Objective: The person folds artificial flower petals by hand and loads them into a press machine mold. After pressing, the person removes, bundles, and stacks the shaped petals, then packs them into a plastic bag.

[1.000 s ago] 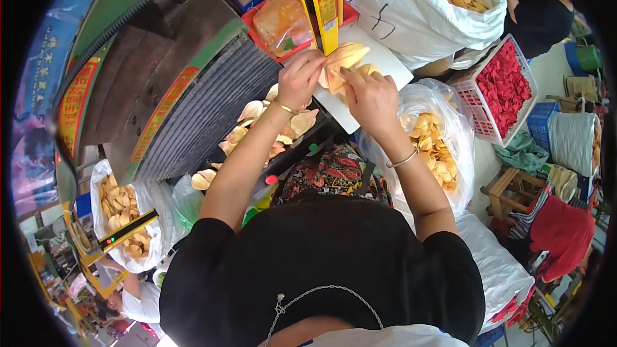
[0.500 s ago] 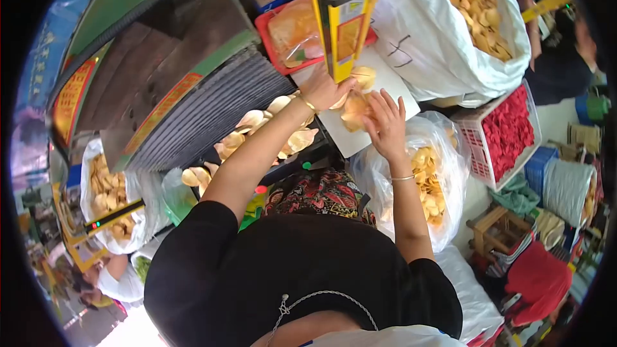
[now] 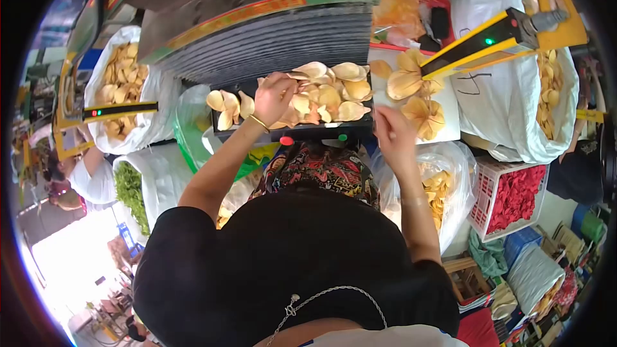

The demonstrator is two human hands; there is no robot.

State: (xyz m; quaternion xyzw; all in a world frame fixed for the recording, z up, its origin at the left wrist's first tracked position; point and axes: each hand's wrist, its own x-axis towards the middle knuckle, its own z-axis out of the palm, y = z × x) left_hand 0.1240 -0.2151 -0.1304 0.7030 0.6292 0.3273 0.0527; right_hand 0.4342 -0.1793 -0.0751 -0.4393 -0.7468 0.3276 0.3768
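Has left hand (image 3: 275, 99) half-curled at one petal pile (image 3: 329, 95), right hand (image 3: 395, 133) loosely bent by one white board (image 3: 451, 123). Cannot tell fingers' hold.

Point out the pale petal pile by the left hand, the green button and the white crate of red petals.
Pale petal pile (image 3: 329, 96): head view, on a petal mid-pile.
Green button (image 3: 342, 137): head view, on its cap.
White crate (image 3: 483, 198): head view, on its latticed side wall.
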